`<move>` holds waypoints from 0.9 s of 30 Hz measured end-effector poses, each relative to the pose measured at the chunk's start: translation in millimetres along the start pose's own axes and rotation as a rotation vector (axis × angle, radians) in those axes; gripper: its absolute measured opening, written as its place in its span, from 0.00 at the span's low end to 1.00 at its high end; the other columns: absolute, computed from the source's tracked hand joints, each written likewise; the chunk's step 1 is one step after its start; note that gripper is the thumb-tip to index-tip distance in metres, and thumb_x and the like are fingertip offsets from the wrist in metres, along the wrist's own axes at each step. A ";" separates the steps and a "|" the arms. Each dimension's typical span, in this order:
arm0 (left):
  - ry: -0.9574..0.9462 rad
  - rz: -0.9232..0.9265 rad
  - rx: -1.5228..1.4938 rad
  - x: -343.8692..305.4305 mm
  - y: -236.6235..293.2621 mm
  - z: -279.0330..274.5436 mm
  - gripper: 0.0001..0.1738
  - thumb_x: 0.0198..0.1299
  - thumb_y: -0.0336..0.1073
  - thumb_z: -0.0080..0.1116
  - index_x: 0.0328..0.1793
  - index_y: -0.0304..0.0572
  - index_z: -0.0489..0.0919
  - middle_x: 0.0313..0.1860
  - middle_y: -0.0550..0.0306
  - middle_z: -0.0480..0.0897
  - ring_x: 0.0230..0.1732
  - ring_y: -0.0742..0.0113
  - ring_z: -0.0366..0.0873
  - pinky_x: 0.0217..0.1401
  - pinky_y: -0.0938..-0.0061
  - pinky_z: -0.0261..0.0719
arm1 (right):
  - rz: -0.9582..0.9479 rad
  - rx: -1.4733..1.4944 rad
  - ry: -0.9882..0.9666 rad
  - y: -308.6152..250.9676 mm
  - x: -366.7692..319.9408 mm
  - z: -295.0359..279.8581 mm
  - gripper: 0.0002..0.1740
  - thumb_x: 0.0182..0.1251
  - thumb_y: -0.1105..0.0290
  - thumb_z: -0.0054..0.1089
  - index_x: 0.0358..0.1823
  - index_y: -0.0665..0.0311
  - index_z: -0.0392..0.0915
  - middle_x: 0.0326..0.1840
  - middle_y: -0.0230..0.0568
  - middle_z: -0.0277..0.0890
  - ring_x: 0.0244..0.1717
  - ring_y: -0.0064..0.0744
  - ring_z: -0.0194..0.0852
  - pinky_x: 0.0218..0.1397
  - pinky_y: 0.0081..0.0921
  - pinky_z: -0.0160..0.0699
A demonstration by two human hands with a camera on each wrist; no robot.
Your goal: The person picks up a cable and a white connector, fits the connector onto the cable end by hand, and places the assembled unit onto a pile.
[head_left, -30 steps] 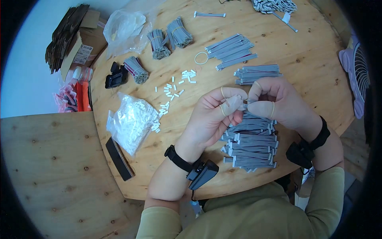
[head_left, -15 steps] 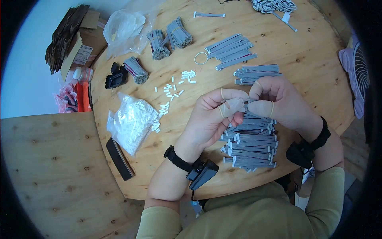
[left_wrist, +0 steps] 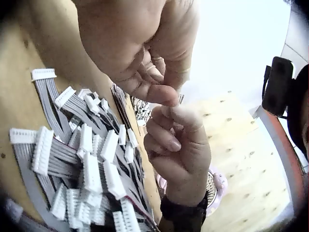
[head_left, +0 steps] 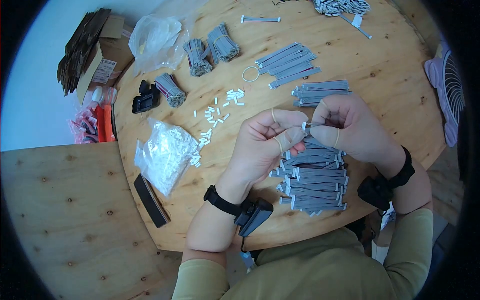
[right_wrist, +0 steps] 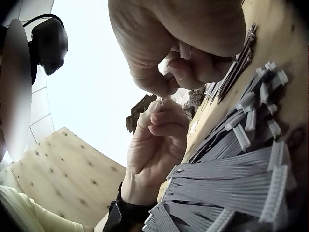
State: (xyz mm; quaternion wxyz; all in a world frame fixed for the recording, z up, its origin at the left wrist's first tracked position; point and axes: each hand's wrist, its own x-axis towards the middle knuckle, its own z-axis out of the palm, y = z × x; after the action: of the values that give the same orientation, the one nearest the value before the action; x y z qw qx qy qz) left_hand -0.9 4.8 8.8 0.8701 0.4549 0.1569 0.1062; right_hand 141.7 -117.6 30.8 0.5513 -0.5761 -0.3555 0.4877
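In the head view the left hand (head_left: 267,142) and the right hand (head_left: 347,127) meet fingertip to fingertip above a pile of grey ribbon cables (head_left: 317,185) with white end connectors. A small white connector (head_left: 304,127) shows between the fingertips, pinched by the right thumb and fingers; the left thumb and forefinger close on its other side. Finger covers wrap several fingertips. The left wrist view shows the cable pile (left_wrist: 91,169) beside the touching hands. In the right wrist view fingers hide most of the held piece.
Loose white connectors (head_left: 210,119) and a clear bag of them (head_left: 167,155) lie left of the hands. Cable rows (head_left: 287,65), tied cable bundles (head_left: 223,42), a black case (head_left: 146,97) and a dark bar (head_left: 150,200) lie around. A purple fan (head_left: 446,100) stands at the right.
The left hand has shifted slightly left and its forefinger and thumb have parted a little, so the small white connector shows more. The right hand has barely moved.
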 end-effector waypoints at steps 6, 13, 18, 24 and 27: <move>0.031 0.053 0.154 0.3 -0.6 -0.7 0.09 0.53 0.25 0.56 0.42 0.36 0.75 0.32 0.57 0.79 0.27 0.75 0.77 0.27 0.85 0.74 | 0.007 -0.030 -0.006 -1.9 -0.5 -0.2 0.03 0.50 0.77 0.56 0.24 0.68 0.72 0.20 0.27 0.68 0.23 0.13 0.63 0.25 0.13 0.63; 0.038 0.048 0.089 0.3 -0.1 2.3 0.11 0.50 0.25 0.58 0.41 0.32 0.75 0.32 0.51 0.79 0.26 0.72 0.77 0.29 0.84 0.76 | 0.033 0.050 -0.022 -2.1 0.4 -0.8 0.03 0.51 0.77 0.56 0.24 0.68 0.72 0.21 0.27 0.68 0.23 0.13 0.63 0.25 0.13 0.63; -0.019 0.015 0.030 0.4 0.7 -0.2 0.09 0.54 0.25 0.54 0.42 0.35 0.75 0.32 0.56 0.79 0.27 0.76 0.75 0.29 0.84 0.74 | 0.043 0.054 -0.028 -4.3 0.1 -1.2 0.03 0.52 0.77 0.56 0.25 0.68 0.72 0.21 0.27 0.68 0.23 0.13 0.64 0.25 0.12 0.64; 0.009 0.006 -0.047 -0.2 1.1 1.6 0.11 0.50 0.25 0.57 0.42 0.33 0.75 0.31 0.50 0.79 0.27 0.71 0.77 0.29 0.83 0.77 | 0.009 0.034 -0.009 -2.6 -0.1 0.1 0.03 0.51 0.77 0.56 0.24 0.68 0.71 0.21 0.27 0.68 0.23 0.13 0.63 0.25 0.12 0.63; 0.030 0.007 -0.020 0.3 0.0 1.4 0.11 0.50 0.24 0.57 0.42 0.33 0.75 0.31 0.50 0.79 0.27 0.70 0.78 0.30 0.83 0.77 | 0.010 0.004 0.009 -1.6 -0.2 0.6 0.03 0.51 0.77 0.56 0.24 0.68 0.71 0.20 0.27 0.67 0.23 0.13 0.62 0.25 0.13 0.63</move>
State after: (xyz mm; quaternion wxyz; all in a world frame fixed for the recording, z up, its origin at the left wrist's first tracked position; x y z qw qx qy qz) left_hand -0.2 3.9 9.5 0.8719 0.4449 0.1675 0.1175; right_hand 141.3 -117.4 32.4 0.5518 -0.5788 -0.3492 0.4884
